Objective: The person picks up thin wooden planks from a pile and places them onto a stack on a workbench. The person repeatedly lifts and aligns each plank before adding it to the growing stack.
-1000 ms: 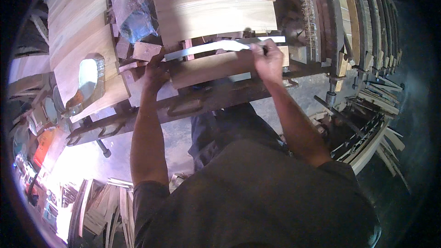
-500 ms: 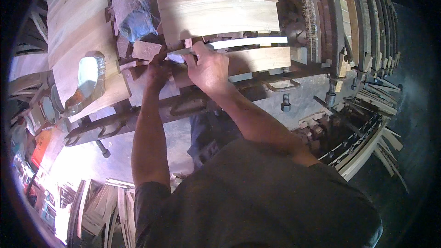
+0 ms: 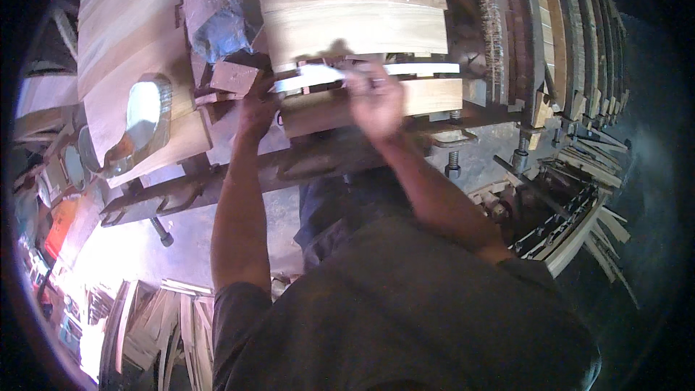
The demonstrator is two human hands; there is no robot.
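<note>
A narrow wooden strip with a bright white upper face [image 3: 423, 69] runs crosswise before me. My left hand [image 3: 257, 107], partly in shadow, is closed at its left end. My right hand [image 3: 378, 100] is over the strip's middle, blurred by motion, with its fingers bent together. A pale smear by its fingertips may be something held, too blurred to name. On the near side of the strip lies a thicker wooden board [image 3: 434, 96]. Just beyond the strip is a panel of joined pale boards [image 3: 355, 25].
Another board panel [image 3: 127, 51] lies left, with a clear tape roll [image 3: 148, 119] on it. Between the panels sits a plastic-wrapped bundle [image 3: 221, 29] by a wood block [image 3: 235, 78]. A metal clamp rail [image 3: 239, 187] with bolts runs nearest me. Scrap strips [image 3: 163, 326] lie lower left.
My right hand has moved right along the strip, away from my left hand. The strip's white face now shows further left. My left hand stays at the left end.
</note>
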